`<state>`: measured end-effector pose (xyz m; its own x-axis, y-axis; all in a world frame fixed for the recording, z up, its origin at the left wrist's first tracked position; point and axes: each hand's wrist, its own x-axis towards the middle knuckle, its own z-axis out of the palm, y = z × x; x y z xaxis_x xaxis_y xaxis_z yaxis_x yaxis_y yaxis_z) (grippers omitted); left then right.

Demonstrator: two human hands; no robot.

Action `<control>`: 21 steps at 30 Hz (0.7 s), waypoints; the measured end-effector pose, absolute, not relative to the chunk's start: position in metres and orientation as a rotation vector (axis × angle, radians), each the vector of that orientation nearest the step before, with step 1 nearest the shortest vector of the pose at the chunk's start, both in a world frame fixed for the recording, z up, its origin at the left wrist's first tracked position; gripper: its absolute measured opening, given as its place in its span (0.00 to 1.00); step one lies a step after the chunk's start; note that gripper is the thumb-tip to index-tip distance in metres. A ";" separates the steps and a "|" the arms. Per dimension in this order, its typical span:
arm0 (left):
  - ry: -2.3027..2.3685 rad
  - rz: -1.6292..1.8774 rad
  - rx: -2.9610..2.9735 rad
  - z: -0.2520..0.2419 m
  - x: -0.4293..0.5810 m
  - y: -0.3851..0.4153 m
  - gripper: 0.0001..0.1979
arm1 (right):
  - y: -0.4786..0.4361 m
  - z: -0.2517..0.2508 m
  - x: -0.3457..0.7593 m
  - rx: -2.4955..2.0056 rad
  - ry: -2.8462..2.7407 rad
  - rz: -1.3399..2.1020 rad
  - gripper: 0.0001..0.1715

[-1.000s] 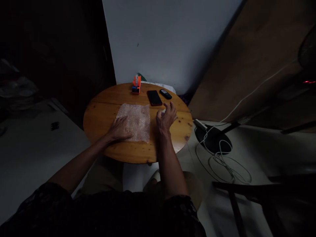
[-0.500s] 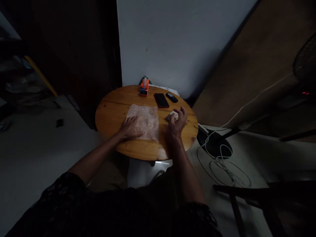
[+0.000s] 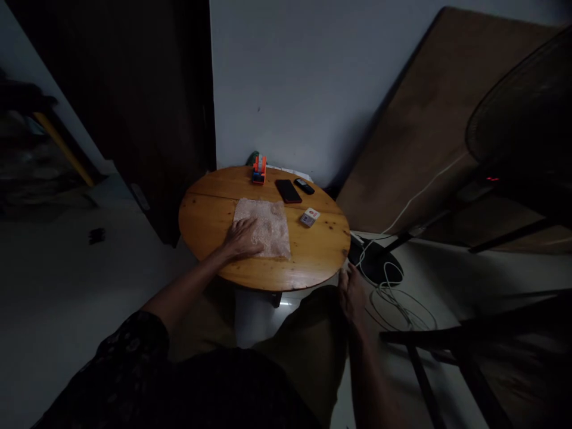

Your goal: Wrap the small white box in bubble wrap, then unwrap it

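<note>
My left hand [image 3: 243, 239] lies flat with spread fingers on a sheet of bubble wrap [image 3: 273, 223], pressing its left part to the round wooden table [image 3: 313, 262]. Off the table's right front edge, beside my knee, is my right hand [image 3: 352, 293]; its fingers look loosely extended and nothing shows in them. A small box [image 3: 310, 217], white with a red mark and a dark side, sits right of the wrap, apart from both hands. Behind the wrap rest a black smartphone [image 3: 288, 191] and a dark keypad phone [image 3: 304, 186].
An orange tape dispenser [image 3: 259, 169] stands at the table's back edge, against the wall. On the right are a standing fan [image 3: 522, 113], its round base [image 3: 379, 262], a coiled pale cable [image 3: 402, 304] and a dark wooden chair or stool [image 3: 424, 339]. The room is dim.
My right hand has let go of the small box and drawn back off the table, down to the right. The left hand stays on the bubble wrap. The camera view has shifted slightly.
</note>
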<state>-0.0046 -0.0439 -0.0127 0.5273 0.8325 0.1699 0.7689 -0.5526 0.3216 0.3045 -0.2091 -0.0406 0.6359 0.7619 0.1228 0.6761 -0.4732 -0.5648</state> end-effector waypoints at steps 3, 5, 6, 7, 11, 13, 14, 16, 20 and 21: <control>1.371 0.451 2.553 -0.014 -0.005 -0.043 0.45 | -0.213 -0.053 0.292 -2.366 -1.125 0.231 0.34; 1.375 0.444 2.553 -0.015 -0.005 -0.042 0.45 | -0.211 -0.054 0.290 -2.489 -1.282 0.287 0.30; 1.378 0.443 2.553 -0.016 -0.005 -0.042 0.46 | -0.209 -0.053 0.290 -2.549 -1.363 0.309 0.28; 1.379 0.444 2.552 -0.016 -0.005 -0.042 0.46 | -0.206 -0.051 0.291 -2.602 -1.424 0.329 0.27; 1.372 0.431 2.553 -0.013 -0.005 -0.042 0.46 | -0.199 -0.048 0.303 -2.635 -1.499 0.403 0.22; 1.377 0.427 2.546 -0.011 -0.005 -0.043 0.47 | -0.197 -0.047 0.313 -2.591 -1.526 0.486 0.17; 1.383 0.425 2.542 -0.010 -0.005 -0.043 0.47 | -0.196 -0.047 0.319 -2.566 -1.537 0.537 0.16; 1.386 0.417 2.537 -0.009 -0.005 -0.043 0.47 | -0.194 -0.045 0.331 -2.507 -1.555 0.639 0.13; 1.362 0.423 2.544 -0.009 -0.005 -0.043 0.47 | -0.194 -0.040 0.349 -2.391 -1.556 0.776 0.11; 1.359 0.431 2.546 -0.009 -0.005 -0.043 0.47 | -0.195 -0.039 0.350 -2.371 -1.550 0.794 0.11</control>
